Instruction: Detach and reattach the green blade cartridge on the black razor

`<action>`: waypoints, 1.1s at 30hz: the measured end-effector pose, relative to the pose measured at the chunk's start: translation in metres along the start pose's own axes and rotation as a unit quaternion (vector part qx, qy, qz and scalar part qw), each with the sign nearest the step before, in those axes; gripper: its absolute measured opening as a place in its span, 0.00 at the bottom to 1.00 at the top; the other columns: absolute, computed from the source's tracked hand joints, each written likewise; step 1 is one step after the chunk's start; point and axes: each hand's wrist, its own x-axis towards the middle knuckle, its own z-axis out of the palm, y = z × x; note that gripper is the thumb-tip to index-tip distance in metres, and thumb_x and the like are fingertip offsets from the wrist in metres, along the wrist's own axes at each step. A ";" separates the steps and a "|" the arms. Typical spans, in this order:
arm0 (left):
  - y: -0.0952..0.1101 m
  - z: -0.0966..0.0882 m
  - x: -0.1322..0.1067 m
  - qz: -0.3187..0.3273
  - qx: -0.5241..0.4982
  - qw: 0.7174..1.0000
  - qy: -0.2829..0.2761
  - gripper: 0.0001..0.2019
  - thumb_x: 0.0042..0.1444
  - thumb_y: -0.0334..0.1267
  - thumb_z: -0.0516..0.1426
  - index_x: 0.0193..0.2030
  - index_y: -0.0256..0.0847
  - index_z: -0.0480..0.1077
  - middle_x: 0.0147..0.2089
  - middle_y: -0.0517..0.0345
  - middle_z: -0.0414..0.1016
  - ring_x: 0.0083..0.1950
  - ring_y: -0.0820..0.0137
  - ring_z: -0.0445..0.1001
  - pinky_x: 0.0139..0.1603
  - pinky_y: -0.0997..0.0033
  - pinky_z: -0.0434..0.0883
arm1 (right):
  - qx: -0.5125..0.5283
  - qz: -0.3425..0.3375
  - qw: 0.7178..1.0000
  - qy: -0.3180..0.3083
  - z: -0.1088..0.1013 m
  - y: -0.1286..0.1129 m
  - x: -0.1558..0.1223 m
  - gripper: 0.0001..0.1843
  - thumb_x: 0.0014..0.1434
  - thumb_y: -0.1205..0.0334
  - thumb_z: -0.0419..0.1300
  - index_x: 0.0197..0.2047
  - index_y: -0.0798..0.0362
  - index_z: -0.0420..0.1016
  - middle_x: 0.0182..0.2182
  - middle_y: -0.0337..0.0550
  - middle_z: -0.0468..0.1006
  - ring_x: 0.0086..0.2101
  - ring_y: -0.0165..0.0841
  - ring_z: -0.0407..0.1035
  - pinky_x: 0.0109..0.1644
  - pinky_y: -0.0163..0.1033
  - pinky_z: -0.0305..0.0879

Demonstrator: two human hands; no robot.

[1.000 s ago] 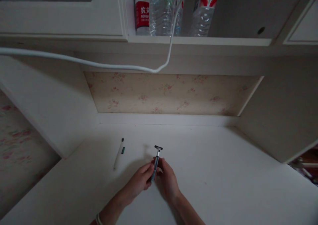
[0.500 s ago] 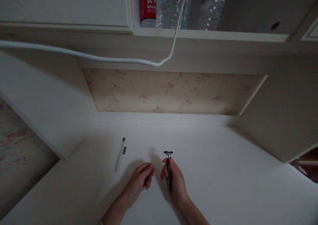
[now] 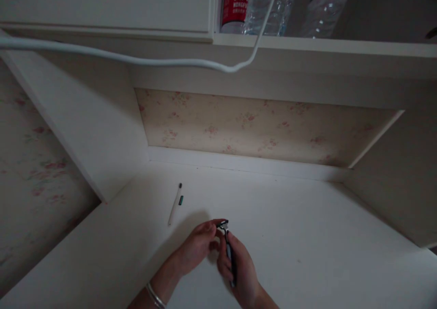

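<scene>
A safety razor (image 3: 229, 253) with a dark handle and a silver neck is held above the white desktop. My right hand (image 3: 244, 268) wraps round its handle, head pointing up and away. At the razor's head are the fingertips of my left hand (image 3: 200, 243), closed on its left side; the exact contact is partly hidden. To the left on the desktop lies a white toothbrush (image 3: 174, 206) with a dark head. Beside it is a small dark green, flat piece (image 3: 180, 200), its kind too small to tell.
A white cable (image 3: 164, 62) hangs across the upper part of the view. Plastic water bottles (image 3: 235, 4) stand on the shelf overhead. Floral wallpaper (image 3: 246, 122) covers the back wall, and a white side panel (image 3: 95, 127) borders the desk (image 3: 307, 222) at left.
My left hand has come over to the razor and its fingers have closed at the razor's head. The razor has tilted slightly to the left. The camera view has shifted and turned.
</scene>
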 end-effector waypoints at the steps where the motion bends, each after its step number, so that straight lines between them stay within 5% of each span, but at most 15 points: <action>1: -0.001 -0.001 0.000 -0.004 -0.004 1.000 0.001 0.19 0.53 0.45 0.62 0.49 0.37 0.74 0.38 0.50 0.74 0.37 0.69 0.71 0.39 0.69 0.65 | -0.001 0.006 1.000 0.002 0.001 0.000 0.000 0.23 0.55 0.42 0.60 0.24 0.54 0.63 0.13 0.27 0.53 0.13 0.20 0.41 0.15 0.28 0.36; 14: -0.007 -0.012 0.002 0.000 -0.023 1.000 -0.019 0.19 0.49 0.42 0.65 0.48 0.37 0.74 0.41 0.51 0.74 0.39 0.69 0.72 0.40 0.69 0.66 | -0.047 0.051 0.997 0.021 0.003 -0.001 -0.005 0.25 0.52 0.38 0.59 0.24 0.52 0.60 0.12 0.25 0.49 0.13 0.20 0.37 0.14 0.28 0.32; 33: -0.009 -0.002 0.003 0.033 -0.002 0.999 0.002 0.22 0.46 0.45 0.67 0.47 0.38 0.74 0.34 0.56 0.72 0.33 0.74 0.67 0.36 0.72 0.60 | -0.144 0.003 0.989 0.042 -0.005 -0.002 -0.003 0.27 0.57 0.37 0.53 0.21 0.51 0.57 0.11 0.26 0.50 0.13 0.21 0.40 0.14 0.29 0.35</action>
